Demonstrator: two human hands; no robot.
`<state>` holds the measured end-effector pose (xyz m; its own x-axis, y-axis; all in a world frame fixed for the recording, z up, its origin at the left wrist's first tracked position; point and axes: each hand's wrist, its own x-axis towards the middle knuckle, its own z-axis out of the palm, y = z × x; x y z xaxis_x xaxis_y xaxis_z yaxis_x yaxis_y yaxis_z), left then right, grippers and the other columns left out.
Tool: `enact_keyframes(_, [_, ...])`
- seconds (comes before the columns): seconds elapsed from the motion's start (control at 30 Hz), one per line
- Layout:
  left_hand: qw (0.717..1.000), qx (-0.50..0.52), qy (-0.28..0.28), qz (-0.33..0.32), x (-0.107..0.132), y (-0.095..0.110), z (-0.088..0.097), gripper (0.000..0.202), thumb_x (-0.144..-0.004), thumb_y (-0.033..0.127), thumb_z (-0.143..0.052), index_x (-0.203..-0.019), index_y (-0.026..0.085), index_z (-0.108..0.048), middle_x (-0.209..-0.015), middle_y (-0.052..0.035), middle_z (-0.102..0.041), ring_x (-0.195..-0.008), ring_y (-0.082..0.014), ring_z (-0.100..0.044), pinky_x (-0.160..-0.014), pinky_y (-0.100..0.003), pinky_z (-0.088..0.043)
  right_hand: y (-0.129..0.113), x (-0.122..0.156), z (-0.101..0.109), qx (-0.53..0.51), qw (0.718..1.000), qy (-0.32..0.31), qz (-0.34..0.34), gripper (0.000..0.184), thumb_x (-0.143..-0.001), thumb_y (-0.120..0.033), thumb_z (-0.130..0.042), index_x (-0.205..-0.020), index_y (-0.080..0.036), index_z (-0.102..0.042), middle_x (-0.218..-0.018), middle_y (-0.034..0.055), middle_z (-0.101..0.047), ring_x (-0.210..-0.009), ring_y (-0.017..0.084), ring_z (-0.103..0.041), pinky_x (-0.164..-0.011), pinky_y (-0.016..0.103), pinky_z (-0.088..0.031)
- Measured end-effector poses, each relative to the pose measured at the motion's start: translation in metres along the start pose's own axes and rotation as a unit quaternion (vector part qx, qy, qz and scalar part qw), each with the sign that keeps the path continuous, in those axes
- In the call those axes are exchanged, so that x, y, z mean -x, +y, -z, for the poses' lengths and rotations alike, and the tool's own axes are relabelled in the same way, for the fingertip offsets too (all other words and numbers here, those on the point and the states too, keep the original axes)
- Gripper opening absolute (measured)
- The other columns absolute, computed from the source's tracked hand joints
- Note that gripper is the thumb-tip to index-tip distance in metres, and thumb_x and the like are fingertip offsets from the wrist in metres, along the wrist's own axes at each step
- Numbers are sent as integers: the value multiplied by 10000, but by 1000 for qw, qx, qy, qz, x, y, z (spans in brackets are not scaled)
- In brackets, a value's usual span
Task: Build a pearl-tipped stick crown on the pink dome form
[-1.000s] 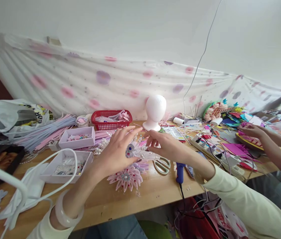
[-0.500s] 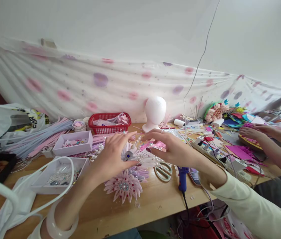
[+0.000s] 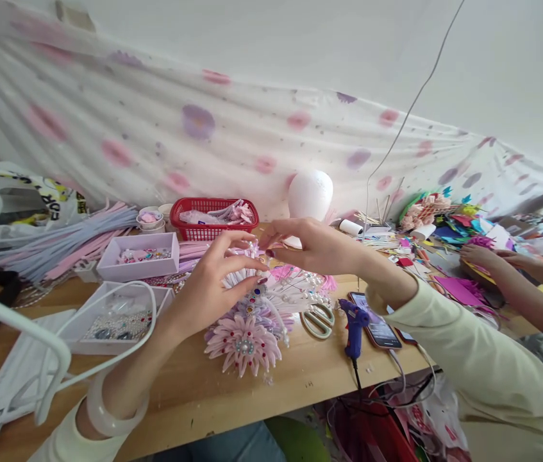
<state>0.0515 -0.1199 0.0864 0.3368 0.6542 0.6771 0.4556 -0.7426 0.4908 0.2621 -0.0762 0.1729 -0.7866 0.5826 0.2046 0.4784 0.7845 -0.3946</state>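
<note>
A pink and lavender flower ornament (image 3: pixel 243 347) with pearls, red beads and a row of coloured gems lies on the table in front of me. At its upper edge my left hand (image 3: pixel 225 273) curls in from the left, thumb and fingers closing on the gemmed part. From the right, my right hand (image 3: pixel 312 247) bends its fingers over the same top edge, the fingertips of both hands almost meeting. Exactly which small piece they pinch is partly hidden. Scissors (image 3: pixel 318 320) and a blue glue gun (image 3: pixel 355 324) lie to the right of the ornament.
A white foam head (image 3: pixel 310 196) and a red basket (image 3: pixel 179 224) stand behind. White bead boxes (image 3: pixel 102 260) and a white lamp arm (image 3: pixel 21 327) are at left. Phones (image 3: pixel 381 332) with cables lie right. Another person's hands (image 3: pixel 483 256) work at far right.
My hands have drawn closer together and their fingers have closed in at the ornament's top. More of its gem row now shows. The camera view has tilted down.
</note>
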Motion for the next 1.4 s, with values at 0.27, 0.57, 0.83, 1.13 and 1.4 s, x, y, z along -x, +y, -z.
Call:
enact_keyframes(0.27, [999,-8,-43,14,-20,-24,18,78,-864,207,-700,-927,209,-745,-954,-20,-754,-961,-208,-654,-905,-380,-479,2,-14,2,2,997,-73,-12,210,-871,-147,-595,-1036,-153,-725,-969,51,-753,-851,155,-681,-776,293,-515])
enact_keyframes(0.57, [983,-92,-155,-20,-65,-10,18,49,-808,232,-742,-833,251,-779,-1068,-22,-743,-1154,-271,-565,-1045,-485,-360,20,-4,3,-42,996,-59,-58,138,-871,-244,-627,-930,-186,-738,-886,19,-748,-803,146,-674,-741,281,-513])
enact_keyframes(0.83, [948,-67,-308,47,-105,-24,19,163,-780,270,-665,-875,231,-792,-917,-11,-790,-862,-193,-685,-794,-308,-451,23,6,3,-76,994,-59,-52,159,-858,-290,-652,-932,-201,-760,-916,22,-779,-829,157,-714,-780,295,-538])
enact_keyframes(1.13, [881,-128,-446,91,-155,-46,-15,267,-711,342,-692,-887,170,-796,-864,-37,-770,-711,-150,-613,-598,-245,-380,34,8,8,-112,987,-110,-38,259,-911,-395,-613,-1016,-195,-740,-1028,45,-768,-901,166,-720,-837,314,-560])
enact_keyframes(1.4, [889,-102,-439,83,-147,-47,-13,233,-746,327,-659,-848,160,-784,-788,-28,-755,-675,-143,-602,-598,-248,-382,32,17,9,-44,998,-36,15,335,-859,-422,-710,-1110,-200,-712,-1160,92,-687,-1062,223,-641,-940,391,-508])
